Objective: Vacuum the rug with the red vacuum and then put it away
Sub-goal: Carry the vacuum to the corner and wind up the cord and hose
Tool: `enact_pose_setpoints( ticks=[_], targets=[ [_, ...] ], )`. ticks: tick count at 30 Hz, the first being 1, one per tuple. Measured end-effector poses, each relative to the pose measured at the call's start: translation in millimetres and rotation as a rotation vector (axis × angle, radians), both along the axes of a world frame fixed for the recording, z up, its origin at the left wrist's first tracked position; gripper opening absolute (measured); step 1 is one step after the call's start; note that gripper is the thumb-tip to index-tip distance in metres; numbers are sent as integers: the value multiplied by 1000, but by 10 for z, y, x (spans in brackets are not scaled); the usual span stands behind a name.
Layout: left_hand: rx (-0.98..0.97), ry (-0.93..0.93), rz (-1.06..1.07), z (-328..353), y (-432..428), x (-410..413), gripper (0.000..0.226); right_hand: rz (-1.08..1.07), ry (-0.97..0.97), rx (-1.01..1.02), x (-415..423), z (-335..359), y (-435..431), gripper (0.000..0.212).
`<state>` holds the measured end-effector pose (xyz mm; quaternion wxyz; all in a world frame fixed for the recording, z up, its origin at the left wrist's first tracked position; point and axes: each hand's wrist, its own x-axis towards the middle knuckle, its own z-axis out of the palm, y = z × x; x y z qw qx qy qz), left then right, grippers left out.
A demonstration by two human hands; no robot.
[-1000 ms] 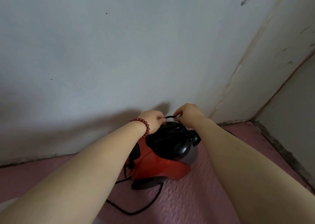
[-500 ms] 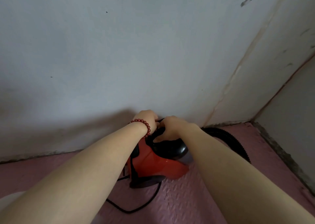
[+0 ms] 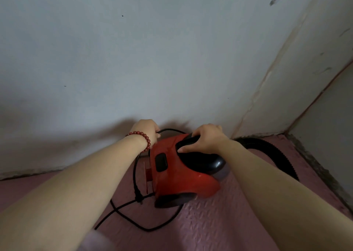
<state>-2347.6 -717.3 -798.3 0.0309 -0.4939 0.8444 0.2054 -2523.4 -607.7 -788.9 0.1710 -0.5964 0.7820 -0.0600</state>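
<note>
Right hand (image 3: 207, 140) grips black handle (image 3: 200, 162) atop red vacuum (image 3: 177, 178) on pink mat (image 3: 210, 229). I note left hand (image 3: 148, 131) fingers curled on black cord (image 3: 135, 176) by wall (image 3: 152, 60).

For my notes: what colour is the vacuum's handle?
The handle is glossy black, clearest in the head view.

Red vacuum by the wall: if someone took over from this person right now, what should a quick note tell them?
The left hand holds the black cord behind the red vacuum. The right hand grips its black handle. The vacuum sits on the pink rug at the wall, hose to the right, cord loose on the rug. Whether vacuuming is finished can't be told. Probably left: gather the cord, put the vacuum away.
</note>
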Motion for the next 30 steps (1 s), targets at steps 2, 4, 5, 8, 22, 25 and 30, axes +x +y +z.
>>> enact_pose_setpoints(
  ticks=[2, 4, 5, 8, 22, 25, 30],
  targets=[
    [-22, -17, 28, 1, -12, 44, 21, -14, -32, -35, -59, 63, 82, 64],
    [-49, -29, 48, -2, -23, 80, 20, -25, -83, -61, -104, 97, 152, 65],
    [-75, -46, 56, -11, -37, 93, 19, -29, -107, -66, -122, 109, 176, 65],
    [-206, -164, 74, -41, -91, 117, 20, -28, -138, -63, -150, 142, 198, 68],
    [-45, -325, -71, -140, -95, 42, 36, 11, -76, -28, -120, 209, 126, 58],
    [126, -570, -121, -233, -54, 86, 17, -33, -90, -84, -209, 259, 121, 60],
    [201, -826, -286, -551, -111, 60, 24, -85, -106, -146, -343, 265, 131, 74]
  ],
)
